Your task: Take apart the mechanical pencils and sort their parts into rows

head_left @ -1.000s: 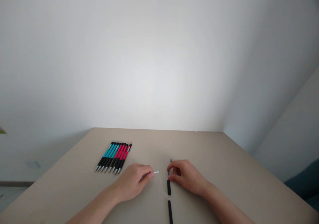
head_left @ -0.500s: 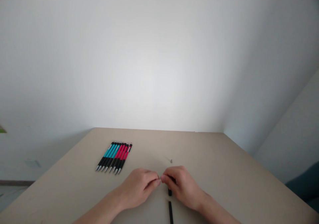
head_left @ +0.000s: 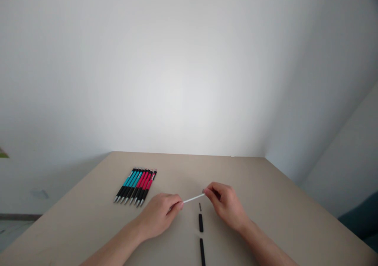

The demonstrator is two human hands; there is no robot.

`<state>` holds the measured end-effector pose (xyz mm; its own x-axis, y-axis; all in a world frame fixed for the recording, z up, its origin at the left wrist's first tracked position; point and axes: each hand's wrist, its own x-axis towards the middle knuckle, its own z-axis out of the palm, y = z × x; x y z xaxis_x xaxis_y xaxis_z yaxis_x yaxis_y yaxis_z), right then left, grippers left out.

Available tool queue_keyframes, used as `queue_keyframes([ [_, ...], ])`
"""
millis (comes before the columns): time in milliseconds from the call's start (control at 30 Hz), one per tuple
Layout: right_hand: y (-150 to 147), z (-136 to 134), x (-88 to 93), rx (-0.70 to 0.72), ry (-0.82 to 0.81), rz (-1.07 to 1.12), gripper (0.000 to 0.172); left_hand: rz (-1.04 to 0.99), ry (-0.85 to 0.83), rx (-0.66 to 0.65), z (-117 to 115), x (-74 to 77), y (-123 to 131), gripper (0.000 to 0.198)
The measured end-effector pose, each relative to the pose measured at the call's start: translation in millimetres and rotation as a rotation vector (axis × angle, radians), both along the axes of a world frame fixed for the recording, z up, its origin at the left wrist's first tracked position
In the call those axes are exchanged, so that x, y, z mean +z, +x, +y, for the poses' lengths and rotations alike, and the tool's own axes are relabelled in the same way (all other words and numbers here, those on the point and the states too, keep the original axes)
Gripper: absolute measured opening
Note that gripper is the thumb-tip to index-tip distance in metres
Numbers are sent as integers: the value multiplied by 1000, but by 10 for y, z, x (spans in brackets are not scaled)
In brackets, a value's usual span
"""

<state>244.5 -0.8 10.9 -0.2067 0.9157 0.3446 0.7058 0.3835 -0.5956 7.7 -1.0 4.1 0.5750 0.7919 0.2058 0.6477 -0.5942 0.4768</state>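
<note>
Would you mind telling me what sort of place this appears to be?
This looks like an indoor worktable, possibly a desk: a pale wall rises behind it, and on it lie a neat row of pens and separate black parts.

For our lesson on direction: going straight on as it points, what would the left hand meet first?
Probably the right hand, which shows at the far end of the rod that the left hand holds. Depth is hard to judge from one view.
</note>
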Motion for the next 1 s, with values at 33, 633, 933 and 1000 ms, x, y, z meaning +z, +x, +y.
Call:
queue_keyframes([
  [33,8,3,-11,-8,12,7,33,-6,-3,6,5,-2,-3,33],
  [633,-52,-14,-83,-53,14,160,37,-237,-300,20,2,76,-32,19],
  [933,-135,-29,-154,-64,-38,251,38,-263,-261,-72,-58,141,-34,22],
  [1000,-133,-19,-166,-94,-25,275,39,-266,-227,-47,-35,117,-34,21],
])
